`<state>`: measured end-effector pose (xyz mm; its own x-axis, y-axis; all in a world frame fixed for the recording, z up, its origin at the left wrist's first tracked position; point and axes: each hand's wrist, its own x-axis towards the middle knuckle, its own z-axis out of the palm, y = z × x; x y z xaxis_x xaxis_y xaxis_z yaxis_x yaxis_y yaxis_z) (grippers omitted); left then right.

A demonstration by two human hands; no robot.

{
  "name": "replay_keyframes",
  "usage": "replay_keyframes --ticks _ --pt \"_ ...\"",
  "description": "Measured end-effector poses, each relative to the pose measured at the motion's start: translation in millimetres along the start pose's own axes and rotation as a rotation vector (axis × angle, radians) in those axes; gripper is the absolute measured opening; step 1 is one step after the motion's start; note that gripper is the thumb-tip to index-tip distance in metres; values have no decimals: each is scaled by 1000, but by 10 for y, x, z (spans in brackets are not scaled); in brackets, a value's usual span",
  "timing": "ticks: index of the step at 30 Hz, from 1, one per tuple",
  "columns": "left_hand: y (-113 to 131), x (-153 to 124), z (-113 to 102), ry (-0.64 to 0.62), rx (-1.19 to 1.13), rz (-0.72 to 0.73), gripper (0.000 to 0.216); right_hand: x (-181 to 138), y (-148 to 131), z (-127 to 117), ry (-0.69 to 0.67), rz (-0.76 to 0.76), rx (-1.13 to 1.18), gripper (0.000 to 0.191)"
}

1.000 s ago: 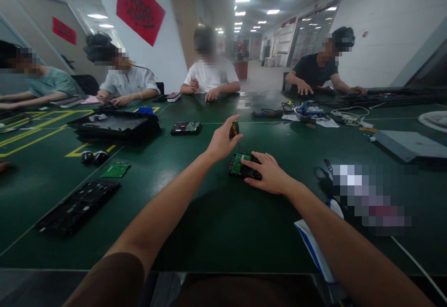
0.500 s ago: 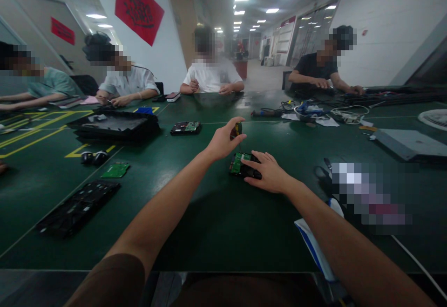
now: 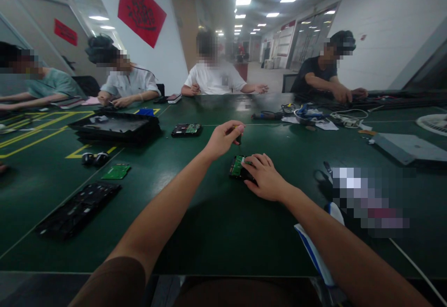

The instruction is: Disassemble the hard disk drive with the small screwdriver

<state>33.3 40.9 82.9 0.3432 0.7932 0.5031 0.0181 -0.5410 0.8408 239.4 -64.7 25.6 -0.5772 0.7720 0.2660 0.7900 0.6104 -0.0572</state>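
Observation:
A small hard drive (image 3: 238, 166) with a green circuit board on top lies on the dark green table (image 3: 209, 223) in front of me. My right hand (image 3: 265, 176) rests on its right side, fingers laid over it and holding it down. My left hand (image 3: 223, 139) hovers just above and behind the drive, fingers closed on a small dark screwdriver handle (image 3: 238, 137) that points down at the board.
A second drive (image 3: 186, 130), a black open case (image 3: 115, 127), a loose green board (image 3: 116, 172) and a black tray (image 3: 78, 208) lie to the left. Cables and tools (image 3: 314, 113) and a grey box (image 3: 407, 146) lie on the right. Several people sit round the far side.
My left hand has turned and dropped slightly with the screwdriver. My right hand has slid a little left over the drive. The person opposite has stretched an arm out.

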Motion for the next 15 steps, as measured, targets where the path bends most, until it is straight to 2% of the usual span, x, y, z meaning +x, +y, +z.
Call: replay_keyframes --ticks 3,7,15 --pt "29 5 -2 11 -72 -65 30 0 -35 8 -1 -6 7 61" --pt "71 10 -24 -32 -160 -159 29 -8 -59 -1 -10 -23 7 59" --pt "113 49 -22 -39 -226 -188 26 20 -192 -58 -38 -59 -22 53"
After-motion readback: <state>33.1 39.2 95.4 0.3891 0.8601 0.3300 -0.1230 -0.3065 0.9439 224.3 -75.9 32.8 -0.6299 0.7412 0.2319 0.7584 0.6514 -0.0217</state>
